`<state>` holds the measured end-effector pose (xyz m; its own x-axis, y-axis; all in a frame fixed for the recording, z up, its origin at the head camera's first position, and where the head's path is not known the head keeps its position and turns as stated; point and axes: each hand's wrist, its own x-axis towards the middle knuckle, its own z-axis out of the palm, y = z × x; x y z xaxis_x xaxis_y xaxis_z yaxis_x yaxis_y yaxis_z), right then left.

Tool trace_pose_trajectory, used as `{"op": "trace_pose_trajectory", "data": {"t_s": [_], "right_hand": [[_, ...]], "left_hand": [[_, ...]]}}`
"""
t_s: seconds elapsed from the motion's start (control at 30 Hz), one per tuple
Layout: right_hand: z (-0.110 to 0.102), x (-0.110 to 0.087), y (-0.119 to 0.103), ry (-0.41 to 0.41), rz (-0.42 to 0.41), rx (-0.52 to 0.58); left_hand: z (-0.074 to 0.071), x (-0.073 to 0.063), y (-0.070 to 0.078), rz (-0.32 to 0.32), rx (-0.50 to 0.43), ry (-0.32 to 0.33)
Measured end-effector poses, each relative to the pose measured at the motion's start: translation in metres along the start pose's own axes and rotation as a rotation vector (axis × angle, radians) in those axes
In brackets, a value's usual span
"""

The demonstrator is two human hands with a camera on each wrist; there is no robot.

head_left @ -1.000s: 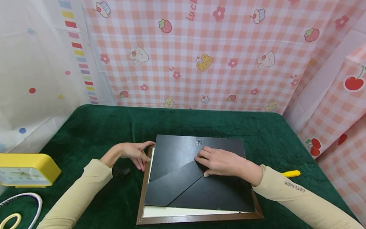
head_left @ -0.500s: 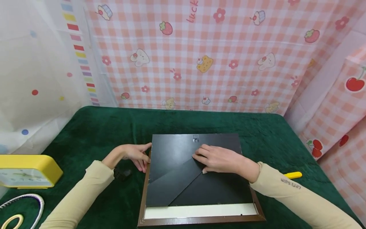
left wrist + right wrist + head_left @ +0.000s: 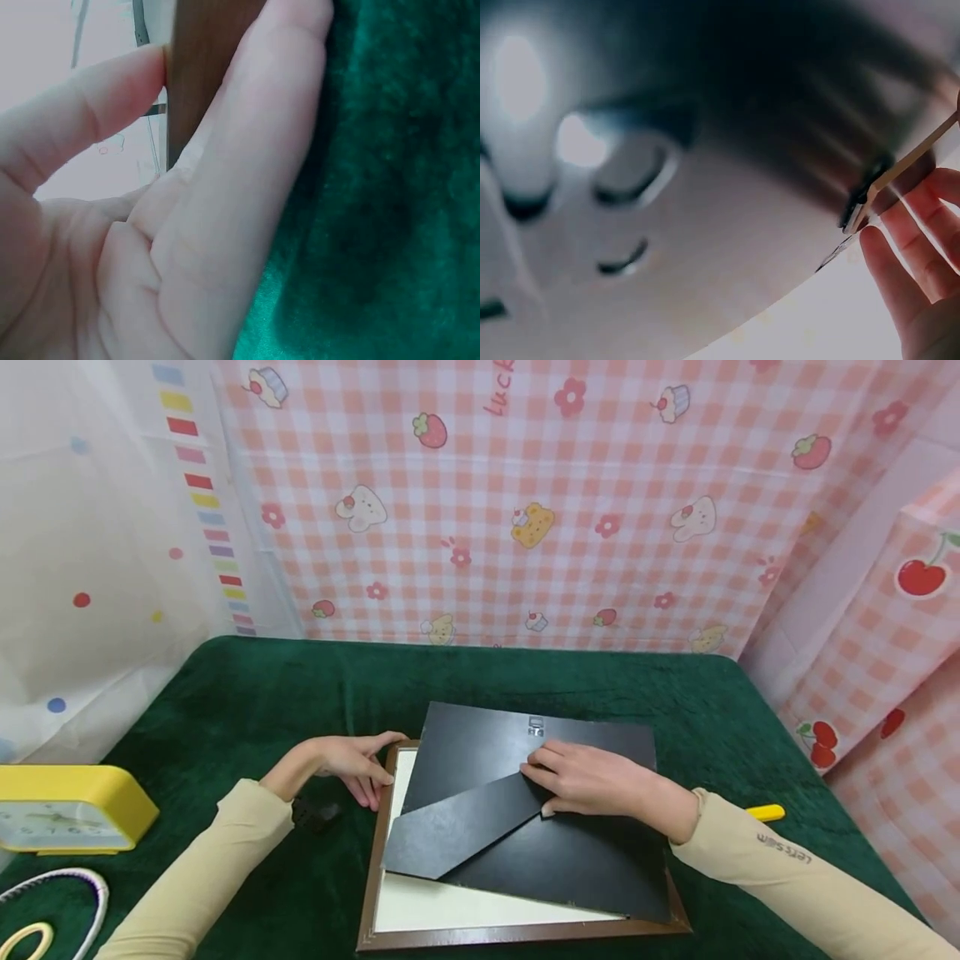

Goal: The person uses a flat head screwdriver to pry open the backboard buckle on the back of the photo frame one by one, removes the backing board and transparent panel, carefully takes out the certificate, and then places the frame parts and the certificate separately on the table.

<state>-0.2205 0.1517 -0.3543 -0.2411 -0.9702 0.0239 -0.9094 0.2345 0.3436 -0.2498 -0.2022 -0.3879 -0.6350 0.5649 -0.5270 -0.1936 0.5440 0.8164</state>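
Black board [image 3: 480, 752]: it sits crooked over the brown frame [image 3: 480, 935], about midway between the left and right edges of the green bench [image 3: 255, 693], well away from the far edge. I cannot tell if the whole board is up off the frame.
White part [image 3: 450, 906]: it shows inside the frame, along the left and near sides of the board.
Board's leg [image 3: 457, 831]: a flat black strip on the board, slanting down to the left.
Right hand [image 3: 588, 777]: its grip is nearly closed, with the fingers and thumb pinching the upper end of the leg.
Left hand [image 3: 356, 764]: its grip is a bit wide, with the frame's left side between thumb and fingers.
Metal hook [image 3: 536, 725]: on the board, near its far edge.
Yellow clock [image 3: 78, 797]: by the bench's left edge.
White hoop [image 3: 97, 893] and pale yellow ring [image 3: 33, 935]: nearer than the clock, at the left.
Yellow stick [image 3: 765, 812]: toward the bench's right edge, partly behind the right sleeve [image 3: 795, 868].
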Motion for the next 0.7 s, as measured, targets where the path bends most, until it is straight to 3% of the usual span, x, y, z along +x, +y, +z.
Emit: {"op": "trace_pose_trajectory", "data": {"t_s": [0.17, 0.53, 0.7], "right_hand": [[0.005, -0.001, 0.000, -0.022, 0.019, 0.068], [0.011, -0.006, 0.002, -0.090, 0.142, 0.396], [0.002, -0.020, 0.018, -0.042, 0.318, 0.600]], "left_hand": [[-0.001, -0.001, -0.001, 0.006, 0.011, -0.003], [0.002, -0.001, -0.002, -0.010, 0.005, 0.041], [0.003, -0.002, -0.002, 0.005, 0.023, 0.055]]}}
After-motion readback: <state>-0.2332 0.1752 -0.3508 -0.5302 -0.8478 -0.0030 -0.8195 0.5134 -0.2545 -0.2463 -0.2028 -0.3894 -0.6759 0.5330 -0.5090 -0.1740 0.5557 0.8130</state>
